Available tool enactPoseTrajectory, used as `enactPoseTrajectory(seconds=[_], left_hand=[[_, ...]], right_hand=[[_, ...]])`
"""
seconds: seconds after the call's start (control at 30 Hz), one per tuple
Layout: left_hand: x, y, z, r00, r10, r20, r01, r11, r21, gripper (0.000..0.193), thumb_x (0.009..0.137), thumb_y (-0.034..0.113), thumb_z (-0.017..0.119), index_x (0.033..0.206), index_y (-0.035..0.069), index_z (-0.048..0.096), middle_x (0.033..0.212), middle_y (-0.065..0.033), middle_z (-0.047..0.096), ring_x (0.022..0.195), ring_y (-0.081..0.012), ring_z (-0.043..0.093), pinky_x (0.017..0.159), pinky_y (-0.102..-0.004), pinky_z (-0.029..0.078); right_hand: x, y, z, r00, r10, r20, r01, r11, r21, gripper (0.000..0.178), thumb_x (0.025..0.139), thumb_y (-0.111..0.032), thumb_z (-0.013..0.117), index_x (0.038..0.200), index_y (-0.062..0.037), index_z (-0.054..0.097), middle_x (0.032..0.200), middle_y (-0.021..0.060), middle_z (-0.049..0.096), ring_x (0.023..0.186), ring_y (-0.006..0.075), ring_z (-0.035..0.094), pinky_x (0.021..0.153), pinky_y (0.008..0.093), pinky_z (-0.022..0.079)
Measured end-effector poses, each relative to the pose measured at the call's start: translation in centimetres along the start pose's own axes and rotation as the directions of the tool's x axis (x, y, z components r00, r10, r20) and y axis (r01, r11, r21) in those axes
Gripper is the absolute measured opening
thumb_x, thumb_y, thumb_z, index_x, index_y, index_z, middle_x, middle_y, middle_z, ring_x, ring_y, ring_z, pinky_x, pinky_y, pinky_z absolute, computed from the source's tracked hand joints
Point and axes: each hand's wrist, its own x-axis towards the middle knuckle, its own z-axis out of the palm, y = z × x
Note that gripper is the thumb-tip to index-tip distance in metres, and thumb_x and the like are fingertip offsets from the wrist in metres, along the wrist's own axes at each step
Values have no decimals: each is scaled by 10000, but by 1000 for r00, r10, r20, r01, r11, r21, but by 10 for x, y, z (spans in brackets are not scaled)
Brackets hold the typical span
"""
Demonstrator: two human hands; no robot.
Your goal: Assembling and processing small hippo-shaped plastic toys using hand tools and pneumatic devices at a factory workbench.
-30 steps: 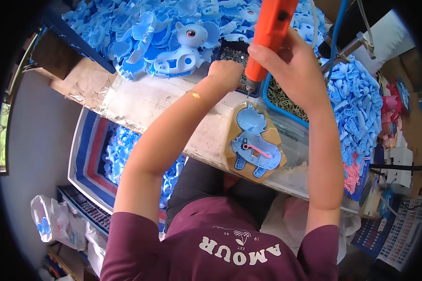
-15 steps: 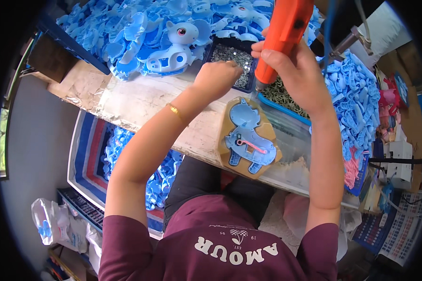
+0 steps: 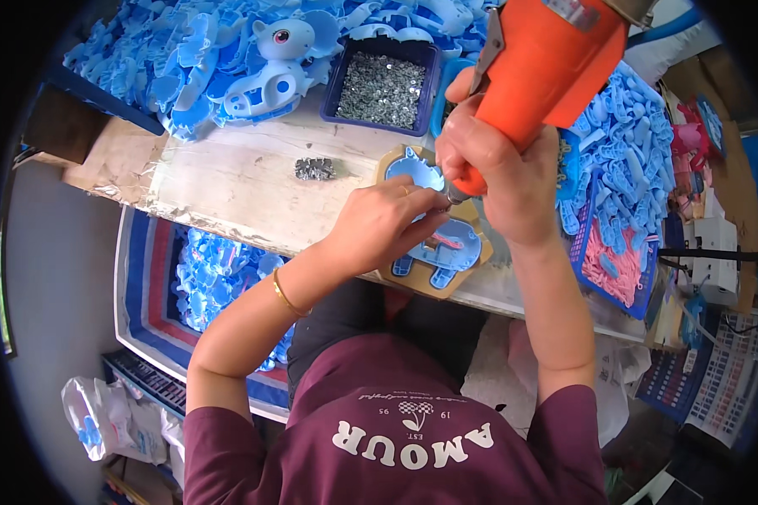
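Right beneath the left grip (image 3: 386, 219), fingertips pressed together, contents hidden, sits a light-blue plastic animal-shaped shell (image 3: 463, 249): probably light, stiff, slick, best held by its rim! Right grip (image 3: 507, 168) clasps an orange cylindrical power driver (image 3: 556, 71).

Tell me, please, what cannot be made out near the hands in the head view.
In the head view:
Orange tool: upper end cut off by the top edge.
Blue shell: middle hidden by the left hand.
Pink strip: left end behind the same hand.
Anything in its fingertips: too small to tell.
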Motion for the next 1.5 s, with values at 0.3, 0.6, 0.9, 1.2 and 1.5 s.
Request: enactPoseTrajectory(seconds=[0.3, 0.6, 0.9, 1.2, 1.5], left_hand=[[-4, 4, 9, 999, 24, -34, -26, 999, -41, 133, 909, 200, 703, 983, 95, 669, 773, -78, 638, 768, -289, 655, 620, -423, 534], [-13, 14, 15, 1000, 0, 30, 0, 1000, 30, 193, 898, 219, 721, 1013, 79, 655, 787, -85, 624, 792, -271, 640, 621, -405, 542], [-21, 20, 13, 986, 137, 90, -155, 960, 232, 353, 788, 304, 773, 1070, 109, 686, 1188, -18, 661, 962, -207, 604, 803, -335, 539], [-27, 16, 24, 979, 139, 151, -176, 947, 270, 246, 817, 290, 734, 990, 120, 697, 1200, -7, 645, 1000, -197, 577, 867, -333, 485], [-31, 16, 29, 980, 128, 150, -169, 939, 301, 211, 835, 291, 719, 957, 121, 690, 1196, -5, 637, 992, -187, 572, 833, -324, 458]], right_hand=[[-6, 1, -2, 999, -36, 2, 36, 999, -27, 264, 904, -95, 603, 1120, 44, 546, 668, 28, 566, 548, 99, 530, 536, 267, 446], [-14, -2, -4, 999, 54, 6, -54, 995, 80, 270, 855, -88, 662, 1089, 26, 589, 705, 31, 597, 568, 85, 558, 530, 249, 465], [-50, 22, -28, 995, 91, -51, -93, 995, -32, 290, 875, -86, 575, 1136, 30, 524, 664, 47, 562, 541, 112, 508, 526, 270, 441], [-57, 39, -31, 988, 115, -107, -114, 993, 8, 291, 885, -104, 587, 1137, 27, 525, 657, 41, 562, 532, 114, 506, 534, 271, 446], [-66, 54, -32, 991, 3, -132, -20, 992, -122, 242, 866, -57, 601, 1079, 21, 518, 686, 51, 561, 541, 108, 527, 491, 250, 436]])
